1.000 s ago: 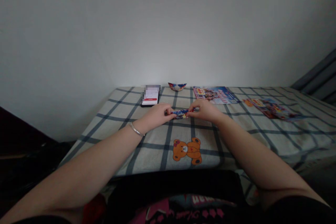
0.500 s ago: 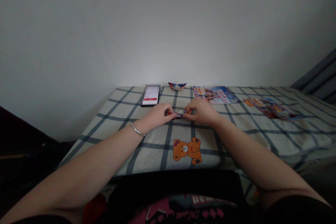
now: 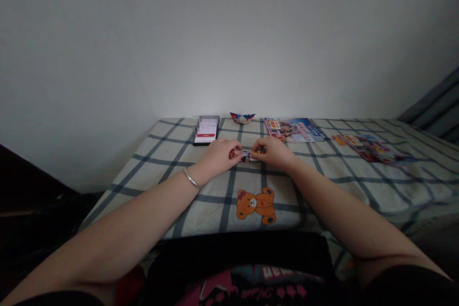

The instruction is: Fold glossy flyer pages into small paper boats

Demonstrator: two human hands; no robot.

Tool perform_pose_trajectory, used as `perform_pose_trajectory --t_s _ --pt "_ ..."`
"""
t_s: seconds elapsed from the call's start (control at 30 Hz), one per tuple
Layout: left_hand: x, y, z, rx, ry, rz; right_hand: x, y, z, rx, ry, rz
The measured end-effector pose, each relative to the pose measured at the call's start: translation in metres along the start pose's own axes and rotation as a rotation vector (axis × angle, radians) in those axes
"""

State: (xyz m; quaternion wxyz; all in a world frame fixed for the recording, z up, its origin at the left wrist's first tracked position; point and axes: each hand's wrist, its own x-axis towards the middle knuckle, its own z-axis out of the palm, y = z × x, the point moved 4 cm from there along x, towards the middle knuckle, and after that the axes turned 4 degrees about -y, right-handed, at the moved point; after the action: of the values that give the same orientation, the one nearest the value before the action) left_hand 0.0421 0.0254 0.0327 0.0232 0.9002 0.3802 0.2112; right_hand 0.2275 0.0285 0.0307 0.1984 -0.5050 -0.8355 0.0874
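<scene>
Between my hands is a small piece of folded, colourfully printed paper (image 3: 245,155), low over the checked cloth. My left hand (image 3: 221,154), with a silver bangle at the wrist, pinches its left end. On its right end the thumb and fingers of my right hand (image 3: 273,151) are closed. Fingers cover both ends of the paper, so its full shape is hidden. Beyond my hands, near the wall, stands a folded paper boat (image 3: 243,118) with a similar bright print.
A phone (image 3: 206,131) with a lit screen lies past my left hand. To the right are a printed leaflet (image 3: 296,130) and a second leaflet (image 3: 375,148). A checked cloth (image 3: 201,210) with a bear picture (image 3: 256,205) covers the table, which meets a wall (image 3: 229,48).
My left hand has shifted slightly right and up along the paper. The paper between my fingers now shows more of its printed side. My right hand has barely moved.
</scene>
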Motion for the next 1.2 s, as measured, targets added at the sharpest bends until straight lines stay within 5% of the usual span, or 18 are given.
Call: perform_pose_trajectory --t_s 0.37,1.2 --pt "0.002 0.000 0.007 0.022 -0.035 0.051 0.005 0.005 0.014 0.072 -0.019 -0.016" --pt "0.003 0.009 0.012 0.228 -0.089 0.160 0.001 -0.013 0.013 -0.219 -0.032 -0.128"
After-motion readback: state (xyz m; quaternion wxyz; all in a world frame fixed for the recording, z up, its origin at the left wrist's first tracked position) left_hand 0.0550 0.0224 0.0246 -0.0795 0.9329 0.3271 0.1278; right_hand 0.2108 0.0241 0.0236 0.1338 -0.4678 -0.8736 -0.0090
